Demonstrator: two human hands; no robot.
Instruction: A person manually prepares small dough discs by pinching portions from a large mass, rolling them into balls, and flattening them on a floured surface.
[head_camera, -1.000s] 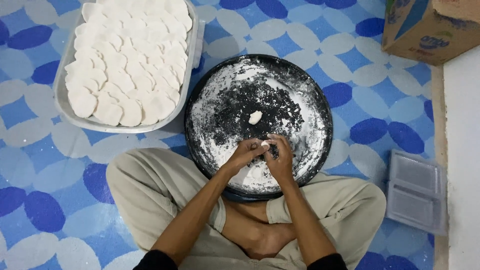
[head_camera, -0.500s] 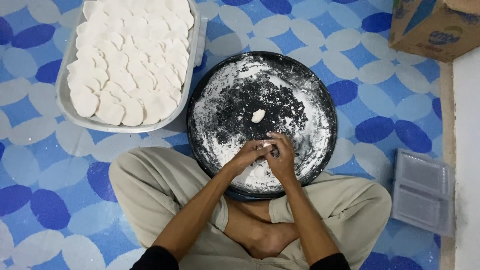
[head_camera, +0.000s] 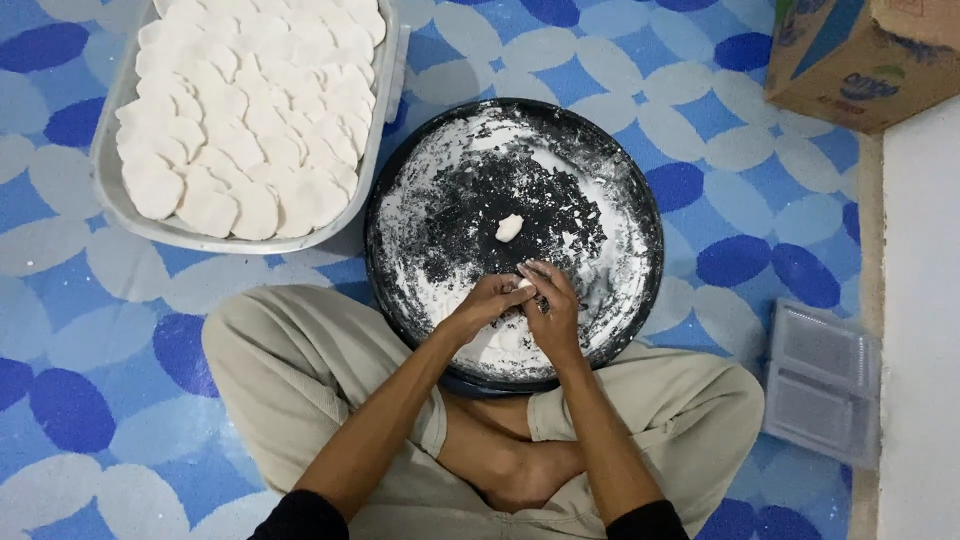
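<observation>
Both hands meet over the near edge of the black round tray (head_camera: 640, 190); the left hand (head_camera: 490, 303) and right hand (head_camera: 553, 312) have their fingers curled closed around a small dough piece (head_camera: 523, 286), whose direction I cannot tell.

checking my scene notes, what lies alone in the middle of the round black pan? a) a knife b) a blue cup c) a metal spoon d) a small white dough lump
d: a small white dough lump lies alone at the middle of the floured round black pan, just beyond both hands.
</observation>
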